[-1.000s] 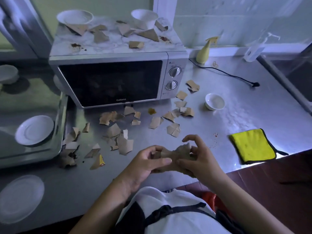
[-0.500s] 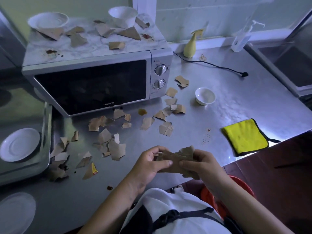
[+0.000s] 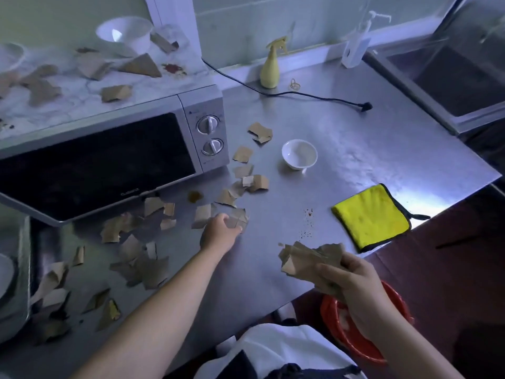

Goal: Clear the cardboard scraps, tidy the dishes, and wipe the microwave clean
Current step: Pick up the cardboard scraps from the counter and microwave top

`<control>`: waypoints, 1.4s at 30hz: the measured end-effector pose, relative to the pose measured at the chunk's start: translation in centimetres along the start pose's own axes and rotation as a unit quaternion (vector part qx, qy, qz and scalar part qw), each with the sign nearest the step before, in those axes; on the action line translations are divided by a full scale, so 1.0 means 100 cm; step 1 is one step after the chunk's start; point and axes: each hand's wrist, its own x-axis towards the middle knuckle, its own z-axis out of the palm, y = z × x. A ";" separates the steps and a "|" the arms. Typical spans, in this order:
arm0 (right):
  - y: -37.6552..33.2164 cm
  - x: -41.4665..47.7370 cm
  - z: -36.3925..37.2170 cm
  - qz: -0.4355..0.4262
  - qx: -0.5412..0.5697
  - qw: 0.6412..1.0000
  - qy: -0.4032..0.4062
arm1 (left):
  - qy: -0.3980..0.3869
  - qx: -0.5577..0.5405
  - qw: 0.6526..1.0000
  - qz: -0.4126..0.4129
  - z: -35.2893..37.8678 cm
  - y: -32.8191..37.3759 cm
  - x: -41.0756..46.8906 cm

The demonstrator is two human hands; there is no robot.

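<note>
Currently, head view, the only view available.

Left hand (image 3: 220, 231): reached forward onto the counter (image 3: 355, 127), in front of the microwave (image 3: 109, 160) and below its right front corner. Fingertips are on a cracked scrap (image 3: 241, 216) that lies at the far-right side of the hand, touching it. The fingers look curled over the near edge, but motion blur prevents saying whether the piece is pinched or only pressed; grip recorded as cannot tell.

Right hand (image 3: 352, 283): clenched round a bundle of scraps (image 3: 308, 258), held above the near counter edge. The bundle fans out to the left of the fist, its long axis roughly parallel to the counter edge. A red bin (image 3: 336, 324) sits below and just behind this hand, off the counter.

Relation governing the next move: the scrap is at the left hand's fingertips and well apart from the right hand, so the left hand is the nearer one. Transfer direction would be near and rightward, towards the bundle and the bin.

Remaining work, as judged:
- a trail of loose scraps (image 3: 241, 154) runs away from the left hand, far and to the right, past the microwave dials
- more pieces lie left of the left forearm
- further pieces lie on the microwave top
- small bowl (image 3: 299, 157) stands beside the trail
- yellow cloth (image 3: 371, 217) lies folded at the counter's near-right edge, untouched

Clearing is partway through; dishes and wiping not begun.
</note>
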 end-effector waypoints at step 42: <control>-0.020 0.130 -0.055 0.066 -0.069 0.982 -0.160 | -0.143 -0.402 0.899 0.098 -0.005 0.107 -0.127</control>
